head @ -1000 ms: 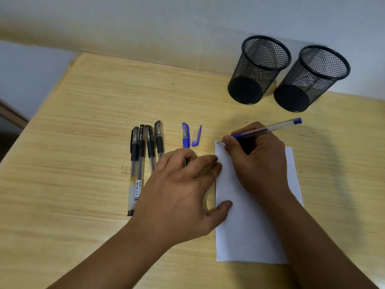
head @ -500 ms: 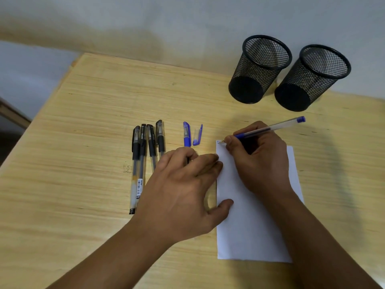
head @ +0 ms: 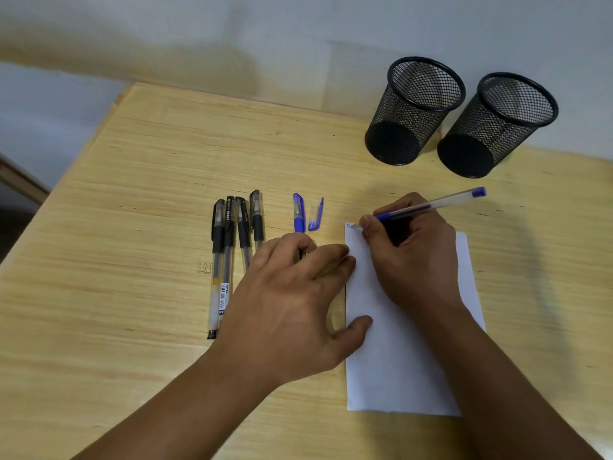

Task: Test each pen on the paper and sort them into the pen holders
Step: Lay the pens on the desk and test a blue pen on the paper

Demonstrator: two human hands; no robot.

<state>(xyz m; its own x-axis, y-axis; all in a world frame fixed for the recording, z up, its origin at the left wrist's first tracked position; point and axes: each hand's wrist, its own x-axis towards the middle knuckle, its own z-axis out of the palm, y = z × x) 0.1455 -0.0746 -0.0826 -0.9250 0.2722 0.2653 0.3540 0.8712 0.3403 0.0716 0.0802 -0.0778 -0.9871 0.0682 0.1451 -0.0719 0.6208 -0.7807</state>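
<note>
My right hand (head: 411, 260) grips an uncapped blue pen (head: 434, 204), its tip on the top left corner of the white paper (head: 394, 366), where a small blue mark shows. My left hand (head: 292, 300) lies flat, fingers and thumb pressing the paper's left edge. Several capped black pens (head: 229, 247) lie side by side to the left. A capped blue pen (head: 298, 215) is partly hidden under my left hand, and a loose blue cap (head: 315, 215) lies beside it. Two black mesh pen holders, left (head: 411, 111) and right (head: 497, 124), stand at the back right with nothing visible inside.
Everything rests on a light wooden table (head: 132, 200) set against a pale wall. A small pencil scribble (head: 204, 266) marks the wood left of the black pens. The table's left edge drops off toward the floor.
The pen tip has shifted slightly on the paper's top left corner and a small blue mark now shows there. My left hand has stayed in place on the paper's edge.
</note>
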